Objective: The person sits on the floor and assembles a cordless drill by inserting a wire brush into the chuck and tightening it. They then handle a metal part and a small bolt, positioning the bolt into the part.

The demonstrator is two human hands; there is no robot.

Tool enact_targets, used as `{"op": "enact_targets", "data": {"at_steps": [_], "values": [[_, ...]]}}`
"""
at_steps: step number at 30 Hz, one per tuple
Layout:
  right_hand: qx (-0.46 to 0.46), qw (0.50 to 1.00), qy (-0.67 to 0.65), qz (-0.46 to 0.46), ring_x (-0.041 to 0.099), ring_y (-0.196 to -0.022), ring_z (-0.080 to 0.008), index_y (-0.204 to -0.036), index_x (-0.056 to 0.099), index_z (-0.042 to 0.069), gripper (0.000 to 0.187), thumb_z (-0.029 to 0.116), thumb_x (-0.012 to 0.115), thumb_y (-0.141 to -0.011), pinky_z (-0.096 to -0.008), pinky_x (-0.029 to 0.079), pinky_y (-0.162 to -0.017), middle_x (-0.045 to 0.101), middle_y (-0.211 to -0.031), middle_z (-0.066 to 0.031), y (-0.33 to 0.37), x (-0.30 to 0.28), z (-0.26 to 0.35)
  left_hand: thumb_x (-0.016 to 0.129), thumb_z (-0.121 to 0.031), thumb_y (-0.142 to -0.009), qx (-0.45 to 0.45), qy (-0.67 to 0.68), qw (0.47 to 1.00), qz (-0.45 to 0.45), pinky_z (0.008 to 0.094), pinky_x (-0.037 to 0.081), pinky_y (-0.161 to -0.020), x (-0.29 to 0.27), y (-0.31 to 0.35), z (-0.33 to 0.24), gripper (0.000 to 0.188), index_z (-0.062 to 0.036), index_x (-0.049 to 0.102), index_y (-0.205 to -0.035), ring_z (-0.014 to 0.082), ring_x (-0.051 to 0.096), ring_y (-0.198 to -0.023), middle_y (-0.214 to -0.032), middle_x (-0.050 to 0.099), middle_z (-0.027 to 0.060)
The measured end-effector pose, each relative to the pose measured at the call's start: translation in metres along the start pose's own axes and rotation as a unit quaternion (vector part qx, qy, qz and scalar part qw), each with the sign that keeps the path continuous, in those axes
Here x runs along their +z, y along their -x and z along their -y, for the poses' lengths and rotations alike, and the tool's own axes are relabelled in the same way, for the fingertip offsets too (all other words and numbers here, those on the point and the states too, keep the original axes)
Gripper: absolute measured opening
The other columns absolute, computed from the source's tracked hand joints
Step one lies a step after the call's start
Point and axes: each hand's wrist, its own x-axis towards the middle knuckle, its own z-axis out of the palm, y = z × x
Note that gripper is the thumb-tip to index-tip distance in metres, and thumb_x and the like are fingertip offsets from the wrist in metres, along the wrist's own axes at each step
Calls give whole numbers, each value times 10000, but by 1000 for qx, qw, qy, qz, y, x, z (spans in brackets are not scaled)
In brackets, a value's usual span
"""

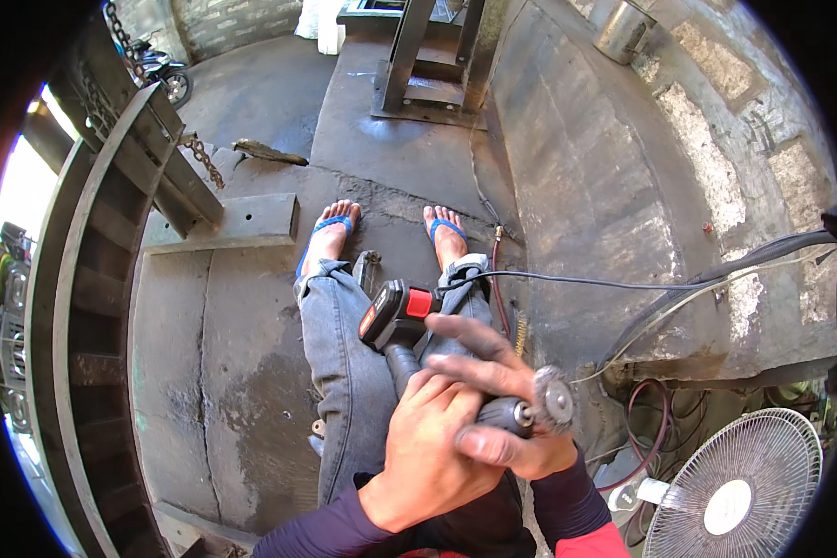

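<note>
A cordless drill (402, 358) lies across my lap, its black battery with a red patch toward my feet. My left hand (437, 437) is wrapped round its body and handle, hiding much of the tool. From the dark chuck (506, 416) a round wire wheel brush (555, 400) sticks out to the right. My right hand (521, 372) is beside the chuck and brush. Its fingers are stretched apart above the chuck, slightly blurred, and its thumb lies just below; whether it touches the chuck I cannot tell.
Left, a tall steel channel frame (88, 307) stands by a steel base beam (223, 223) and chain (205, 163). Ahead is a steel post (432, 70). Cables (679, 282) cross from the right. A fan (735, 493) and red hose (660, 437) are at lower right.
</note>
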Motion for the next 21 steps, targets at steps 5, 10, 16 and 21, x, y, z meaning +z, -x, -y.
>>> {"op": "enact_targets", "data": {"at_steps": [5, 10, 16, 21], "values": [[-68, 985, 23, 160, 343, -1551, -411, -1359, 711, 114, 559, 397, 778, -881, -553, 278, -1243, 505, -1611, -134, -16, -6, -5, 804, -162, -687, 32, 10, 999, 19, 494, 565, -933, -8, 7, 11, 598, 1, 678, -1248, 446, 665, -1134, -1191, 666, 233], [-144, 950, 41, 274, 325, -1557, -415, -1352, 716, 160, 528, 435, 754, -903, -567, 265, -1234, 506, -1609, -114, -40, -13, -12, 814, -202, -733, -25, 110, 993, 27, 473, 562, -951, -12, 16, 14, 596, 21, 657, -1262, 393, 671, -1159, -1225, 657, 230], [-27, 999, -21, 33, 513, -1370, -296, -1437, 582, 46, 802, 395, 919, -798, -444, 417, -1124, 514, -1514, -176, -9, 4, -5, 787, -229, -749, -13, 41, 998, -46, 455, 532, -908, -15, 8, 8, 463, -12, 679, -1144, 399, 671, -984, -1042, 687, 183], [40, 990, -88, -102, 621, -1161, -231, -1296, 661, -21, 533, 238, 873, -881, -368, 486, -1018, 607, -1328, -173, 30, 2, -8, 835, -155, -760, -193, 169, 967, 14, 407, 528, -920, -29, 4, -3, 485, 5, 644, -1175, 338, 676, -1031, -1072, 690, 177]]}}
